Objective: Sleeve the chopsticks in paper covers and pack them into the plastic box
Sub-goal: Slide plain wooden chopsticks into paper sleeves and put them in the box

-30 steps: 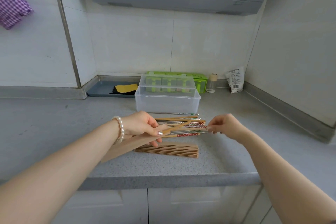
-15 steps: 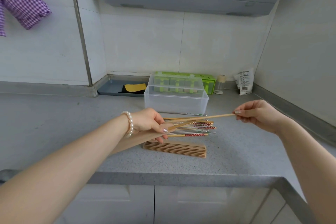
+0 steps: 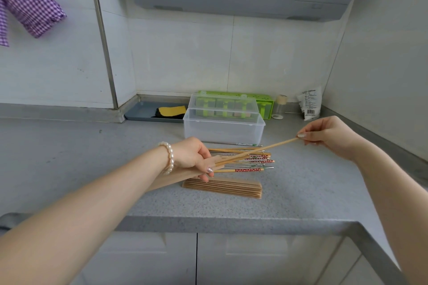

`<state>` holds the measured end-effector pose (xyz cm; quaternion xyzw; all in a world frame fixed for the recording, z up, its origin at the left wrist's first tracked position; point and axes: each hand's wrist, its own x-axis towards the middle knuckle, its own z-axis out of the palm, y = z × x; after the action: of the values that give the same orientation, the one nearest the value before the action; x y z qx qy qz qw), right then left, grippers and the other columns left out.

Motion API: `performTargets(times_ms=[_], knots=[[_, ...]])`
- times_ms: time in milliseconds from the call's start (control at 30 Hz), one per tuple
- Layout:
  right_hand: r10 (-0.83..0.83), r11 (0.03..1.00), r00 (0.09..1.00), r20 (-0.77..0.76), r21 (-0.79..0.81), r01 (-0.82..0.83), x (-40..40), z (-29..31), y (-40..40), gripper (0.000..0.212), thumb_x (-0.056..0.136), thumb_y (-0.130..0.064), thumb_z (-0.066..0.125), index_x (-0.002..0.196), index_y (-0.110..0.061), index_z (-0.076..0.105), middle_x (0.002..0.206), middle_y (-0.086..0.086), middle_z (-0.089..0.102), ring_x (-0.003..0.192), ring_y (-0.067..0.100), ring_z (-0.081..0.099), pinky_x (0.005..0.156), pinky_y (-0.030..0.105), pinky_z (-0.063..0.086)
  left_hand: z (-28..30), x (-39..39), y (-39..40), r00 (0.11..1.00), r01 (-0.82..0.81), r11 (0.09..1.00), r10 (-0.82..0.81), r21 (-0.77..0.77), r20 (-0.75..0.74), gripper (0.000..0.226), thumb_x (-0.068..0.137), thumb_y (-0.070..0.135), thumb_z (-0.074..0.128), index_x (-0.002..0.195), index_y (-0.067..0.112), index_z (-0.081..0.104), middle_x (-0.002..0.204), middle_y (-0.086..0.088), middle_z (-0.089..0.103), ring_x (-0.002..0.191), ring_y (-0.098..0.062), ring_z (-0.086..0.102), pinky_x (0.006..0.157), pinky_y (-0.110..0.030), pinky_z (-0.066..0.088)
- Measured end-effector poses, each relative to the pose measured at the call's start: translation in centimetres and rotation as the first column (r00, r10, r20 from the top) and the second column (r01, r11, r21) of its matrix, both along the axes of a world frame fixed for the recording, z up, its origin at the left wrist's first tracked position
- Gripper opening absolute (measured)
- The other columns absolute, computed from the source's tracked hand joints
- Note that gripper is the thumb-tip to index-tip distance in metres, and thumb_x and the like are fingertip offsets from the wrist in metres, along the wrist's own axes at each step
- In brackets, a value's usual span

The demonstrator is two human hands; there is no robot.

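Observation:
My left hand point(image 3: 193, 157) grips a brown paper cover point(image 3: 216, 160) whose open mouth points right. My right hand point(image 3: 328, 134) pinches the far end of a pair of plain wooden chopsticks point(image 3: 259, 150), whose tips sit at the mouth of that cover. Below them a loose pile of chopsticks point(image 3: 250, 162), some wooden with red patterned ends and some metal, lies on the grey counter point(image 3: 301, 192). A flat stack of brown paper covers point(image 3: 223, 188) lies in front of the pile. Behind it stands the clear plastic box point(image 3: 223, 128) with its lid open.
A green holder point(image 3: 266, 103) stands behind the box, beside a small jar point(image 3: 279, 107) and a white packet point(image 3: 309, 104). A grey tray point(image 3: 143, 112) with a yellow and black sponge sits at the back left. Walls close the counter's back and right; its front edge is near me.
My right hand lifted the wooden chopsticks off the pile and drew them up and to the right. Their tips now meet the cover in my left hand, which stayed put.

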<state>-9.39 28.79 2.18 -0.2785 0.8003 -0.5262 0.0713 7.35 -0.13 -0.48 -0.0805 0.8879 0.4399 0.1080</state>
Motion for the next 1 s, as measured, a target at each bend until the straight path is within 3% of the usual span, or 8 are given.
performTargets(times_ms=[133,267,433,567,800,1000], knots=[[0.058,0.998,0.998,0.035,-0.002,-0.058,0.8,0.0,-1.0,0.013,0.077,0.007,0.065,0.070,-0.003,0.068,0.051,0.002,0.064,0.044,0.006,0.049,0.044,0.013,0.040,0.4,0.1,0.7,0.998,0.056,0.998,-0.055,0.020,-0.017,0.011,0.086,0.005,0.061,0.097,0.007,0.063,0.083,0.001,0.074,0.076,-0.016,0.071,0.087,-0.036,0.052],[0.121,0.993,0.991,0.060,-0.011,-0.121,1.7,-0.6,-2.4,0.014,0.076,0.008,0.065,0.078,-0.006,0.069,0.061,0.005,0.070,0.050,0.010,0.059,0.051,0.016,0.049,0.7,0.2,1.4,0.996,0.081,0.996,-0.078,0.049,-0.041,0.015,0.087,0.006,0.060,0.101,0.005,0.062,0.084,0.001,0.074,0.077,-0.018,0.071,0.079,-0.031,0.054],[0.192,0.981,0.980,0.051,-0.009,-0.192,3.0,-1.3,-4.6,0.016,0.077,0.011,0.063,0.086,-0.002,0.067,0.061,0.001,0.071,0.052,0.008,0.065,0.051,0.015,0.049,0.5,-0.2,1.6,0.997,0.074,0.996,-0.072,0.056,-0.038,0.011,0.086,0.004,0.060,0.097,0.004,0.063,0.083,0.000,0.074,0.071,-0.014,0.071,0.083,-0.031,0.053],[0.210,0.978,0.972,0.109,-0.036,-0.207,3.5,-1.9,-5.8,0.017,0.075,0.013,0.064,0.082,-0.002,0.068,0.063,0.005,0.071,0.057,0.014,0.069,0.056,0.021,0.056,0.4,-0.3,1.7,0.998,0.056,0.995,-0.054,0.085,-0.031,0.011,0.086,0.000,0.059,0.097,0.000,0.062,0.082,-0.004,0.073,0.067,-0.013,0.071,0.071,-0.024,0.055],[0.206,0.978,0.952,0.226,-0.068,-0.195,4.2,-2.4,-7.5,0.017,0.076,0.014,0.063,0.078,-0.002,0.069,0.067,0.009,0.071,0.061,0.021,0.071,0.061,0.026,0.059,0.4,-0.7,1.5,0.999,0.026,0.995,-0.022,0.093,-0.046,0.008,0.084,0.000,0.061,0.092,0.002,0.064,0.080,-0.005,0.074,0.071,-0.016,0.072,0.071,-0.028,0.057],[0.203,0.978,0.918,0.340,-0.121,-0.171,4.5,-2.9,-7.8,0.009,0.081,-0.003,0.065,0.089,-0.003,0.069,0.079,0.011,0.074,0.070,0.022,0.072,0.063,0.027,0.059,0.2,-0.9,0.9,0.999,0.015,0.992,-0.008,0.126,-0.054,0.008,0.084,0.000,0.061,0.088,0.005,0.065,0.080,-0.004,0.074,0.073,-0.018,0.072,0.078,-0.032,0.057]])
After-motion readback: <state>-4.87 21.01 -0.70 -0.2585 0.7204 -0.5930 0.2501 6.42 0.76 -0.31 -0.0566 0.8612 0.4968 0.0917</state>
